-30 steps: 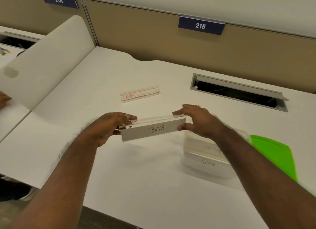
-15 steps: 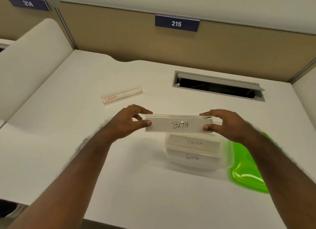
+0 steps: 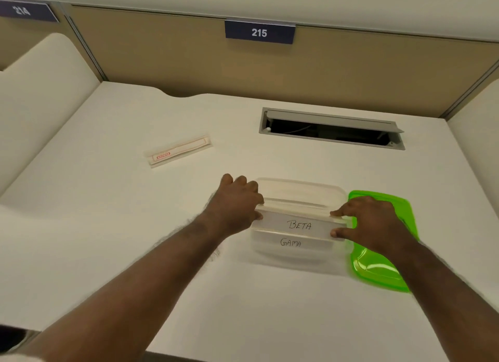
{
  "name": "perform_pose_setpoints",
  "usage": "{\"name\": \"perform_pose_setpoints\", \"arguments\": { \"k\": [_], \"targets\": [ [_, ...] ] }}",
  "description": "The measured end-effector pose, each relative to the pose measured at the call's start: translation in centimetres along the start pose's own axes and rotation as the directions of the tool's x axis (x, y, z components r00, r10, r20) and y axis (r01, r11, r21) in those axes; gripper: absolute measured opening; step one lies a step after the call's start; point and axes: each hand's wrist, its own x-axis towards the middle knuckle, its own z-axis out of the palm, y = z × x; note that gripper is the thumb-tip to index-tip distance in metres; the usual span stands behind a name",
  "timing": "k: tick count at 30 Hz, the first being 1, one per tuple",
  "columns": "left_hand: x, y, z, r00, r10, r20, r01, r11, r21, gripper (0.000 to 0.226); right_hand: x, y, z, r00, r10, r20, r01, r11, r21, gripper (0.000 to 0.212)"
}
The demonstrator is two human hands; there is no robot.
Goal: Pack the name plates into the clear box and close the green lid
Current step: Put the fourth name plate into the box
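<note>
The name plate marked BETA [image 3: 297,224] is held level over the clear box [image 3: 299,188]. My left hand [image 3: 237,205] pinches its left end and my right hand [image 3: 370,221] pinches its right end. Inside the box, in front of BETA, stands the plate marked GAMA [image 3: 291,243]. The SIGMA plate is hidden behind BETA. The green lid [image 3: 378,269] lies flat on the desk against the box's right side, partly under my right forearm.
A flat clear packet with a red label [image 3: 178,151] lies on the white desk [image 3: 108,226] to the back left. An open grey cable slot [image 3: 332,129] is set into the desk behind the box. Partition walls close the back and both sides.
Both hands have carried the BETA plate to the right and down, from above the bare desk to the mouth of the box, where it now covers the SIGMA plate.
</note>
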Motion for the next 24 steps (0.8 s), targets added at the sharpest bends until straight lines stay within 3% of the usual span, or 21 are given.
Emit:
{"name": "perform_pose_setpoints", "arguments": {
  "k": [6, 16, 24],
  "targets": [
    [0.2, 2.7, 0.9, 0.994, 0.026, 0.102, -0.044, 0.983, 0.176, 0.02, -0.6, -1.5, 1.2, 0.998, 0.029, 0.058, -0.012, 0.962, -0.271, 0.052],
    [1.6, 4.2, 2.3, 0.968, -0.027, 0.251, -0.042, 0.963, 0.265, 0.016, 1.1, -1.8, 2.6, 0.991, -0.047, 0.127, 0.102, 0.877, -0.469, 0.048],
    [2.1, 4.9, 2.9, 0.957, -0.043, 0.288, -0.032, 0.968, 0.25, 0.009, 1.7, -2.3, 4.0, 0.981, -0.07, 0.184, 0.159, 0.832, -0.532, 0.049]
  ]
}}
